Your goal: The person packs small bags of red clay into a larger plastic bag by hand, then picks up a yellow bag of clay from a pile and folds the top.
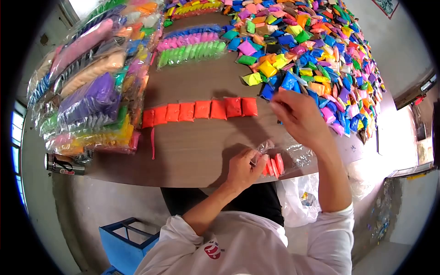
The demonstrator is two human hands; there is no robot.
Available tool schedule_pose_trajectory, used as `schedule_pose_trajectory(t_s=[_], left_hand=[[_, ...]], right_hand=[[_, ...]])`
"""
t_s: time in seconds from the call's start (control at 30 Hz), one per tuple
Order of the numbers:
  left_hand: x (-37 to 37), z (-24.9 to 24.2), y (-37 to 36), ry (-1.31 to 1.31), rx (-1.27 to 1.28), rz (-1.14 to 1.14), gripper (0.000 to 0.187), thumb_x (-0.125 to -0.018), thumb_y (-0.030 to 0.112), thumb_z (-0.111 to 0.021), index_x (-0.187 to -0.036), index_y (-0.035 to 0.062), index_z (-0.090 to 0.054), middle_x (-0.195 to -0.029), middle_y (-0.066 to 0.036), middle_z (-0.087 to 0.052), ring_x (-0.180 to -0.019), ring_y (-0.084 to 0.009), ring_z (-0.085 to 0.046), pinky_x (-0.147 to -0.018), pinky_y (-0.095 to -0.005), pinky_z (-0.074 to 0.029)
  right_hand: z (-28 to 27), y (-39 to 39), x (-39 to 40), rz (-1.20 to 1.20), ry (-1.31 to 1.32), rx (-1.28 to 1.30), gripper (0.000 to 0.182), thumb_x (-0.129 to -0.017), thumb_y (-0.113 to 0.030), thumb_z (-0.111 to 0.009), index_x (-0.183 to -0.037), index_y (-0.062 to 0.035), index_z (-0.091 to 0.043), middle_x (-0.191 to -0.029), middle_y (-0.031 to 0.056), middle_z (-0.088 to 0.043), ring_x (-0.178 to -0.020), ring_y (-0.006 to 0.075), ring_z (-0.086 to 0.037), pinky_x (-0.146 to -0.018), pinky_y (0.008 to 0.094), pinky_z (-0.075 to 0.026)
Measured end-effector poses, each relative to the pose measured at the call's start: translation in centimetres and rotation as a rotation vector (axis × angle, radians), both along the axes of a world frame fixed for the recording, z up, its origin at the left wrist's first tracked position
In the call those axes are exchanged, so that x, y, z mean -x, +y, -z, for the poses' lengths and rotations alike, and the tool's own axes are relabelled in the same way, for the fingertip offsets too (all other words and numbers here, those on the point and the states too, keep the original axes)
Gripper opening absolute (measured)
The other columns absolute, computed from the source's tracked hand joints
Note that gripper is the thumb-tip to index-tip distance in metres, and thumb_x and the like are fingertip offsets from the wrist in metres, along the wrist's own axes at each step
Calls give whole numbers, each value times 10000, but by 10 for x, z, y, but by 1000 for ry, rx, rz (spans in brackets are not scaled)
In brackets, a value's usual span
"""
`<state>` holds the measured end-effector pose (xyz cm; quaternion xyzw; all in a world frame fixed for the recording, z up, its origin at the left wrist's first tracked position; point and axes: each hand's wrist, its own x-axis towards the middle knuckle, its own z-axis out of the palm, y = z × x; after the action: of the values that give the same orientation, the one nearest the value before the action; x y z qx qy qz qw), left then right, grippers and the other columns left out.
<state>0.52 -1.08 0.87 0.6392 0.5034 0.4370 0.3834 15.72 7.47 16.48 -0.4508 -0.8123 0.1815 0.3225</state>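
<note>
My left hand [244,170] is closed on the edge of a clear plastic bag [300,155] near the table's front edge. Several red packets [274,166] stand on edge inside the bag, beside my left fingertips. Above and to the right, my right hand [300,118] is raised near the heap with its fingers curled together; what they hold, if anything, is hidden. A blue packet [289,81] lies just beyond those fingers. Across the middle of the table runs a row of red-orange packets [186,112], laid side by side.
A large heap of loose coloured packets [316,50] covers the right side. Bagged packets [89,94] are stacked high at left, with filled bags [191,51] farther back. A steel flask [65,164] is at the left edge; a blue stool-like frame [123,238] stands below.
</note>
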Motion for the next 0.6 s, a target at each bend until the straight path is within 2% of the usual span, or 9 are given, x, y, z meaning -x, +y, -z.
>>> schedule_pose_trajectory(t_s=[0.07,0.13,0.17,0.23,0.27,0.33,0.43,0.53,0.6], left_hand=[[0,1,0,11,-25,0,246,-902,257,-683,-852,18,-651,-786,-137,-649,-670,-292,-668,-607,-367,-524],[1,9,-1,36,-99,-8,221,-915,226,-651,-1011,30,-685,-758,-117,-616,-643,-245,-614,-601,-348,-490],[1,8,-1,40,-109,-12,221,-915,226,-651,-1011,30,-685,-758,-117,-616,-643,-245,-614,-601,-348,-490],[0,7,-1,0,-53,-9,243,-904,254,-680,-877,14,-659,-796,-147,-647,-683,-334,-660,-610,-390,-520],[0,9,-2,-22,-96,-24,248,-904,254,-680,-883,8,-659,-810,-153,-647,-683,-332,-661,-610,-387,-520],[1,5,-2,-23,-74,-14,252,-903,256,-682,-882,6,-659,-811,-156,-646,-682,-332,-662,-610,-385,-522],[2,10,-2,-24,-61,-7,262,-903,266,-684,-882,5,-659,-809,-158,-643,-682,-331,-662,-607,-382,-525],[2,8,-3,-32,-43,0,255,-904,244,-688,-902,-9,-655,-813,-163,-635,-685,-309,-664,-609,-368,-528],[1,6,-2,-39,-9,10,243,-904,214,-693,-921,-25,-650,-822,-168,-627,-689,-286,-665,-614,-353,-529]], right_hand=[[19,39,13,-72,-211,69,138,-901,-100,-614,-982,8,-644,-890,192,-655,-757,339,-650,-682,407,-503],[43,75,26,-63,-445,198,229,-888,-160,-595,-1036,5,-656,-1004,205,-685,-899,394,-665,-779,466,-514],[65,89,27,-64,-441,187,229,-888,-160,-595,-1036,5,-656,-1004,205,-685,-899,394,-665,-779,466,-514],[102,111,27,-98,-650,141,311,-859,-214,-639,-1087,-4,-655,-1045,206,-693,-968,382,-668,-834,452,-531],[107,113,29,-100,-651,136,311,-859,-214,-639,-1087,-4,-655,-1045,206,-693,-968,382,-668,-834,452,-531],[111,112,35,-118,-725,306,426,-788,-260,-709,-1129,-13,-646,-1052,205,-696,-1004,378,-665,-882,441,-536],[117,103,32,-24,-696,278,481,-725,-292,-760,-1112,-19,-669,-1041,206,-695,-1003,369,-670,-884,430,-534],[111,105,23,-31,-810,383,476,-685,-316,-787,-1059,-37,-691,-1029,187,-700,-989,359,-674,-866,421,-537],[96,107,17,-50,-787,366,451,-692,-317,-787,-1037,-42,-697,-1034,181,-701,-999,354,-671,-866,420,-534]])
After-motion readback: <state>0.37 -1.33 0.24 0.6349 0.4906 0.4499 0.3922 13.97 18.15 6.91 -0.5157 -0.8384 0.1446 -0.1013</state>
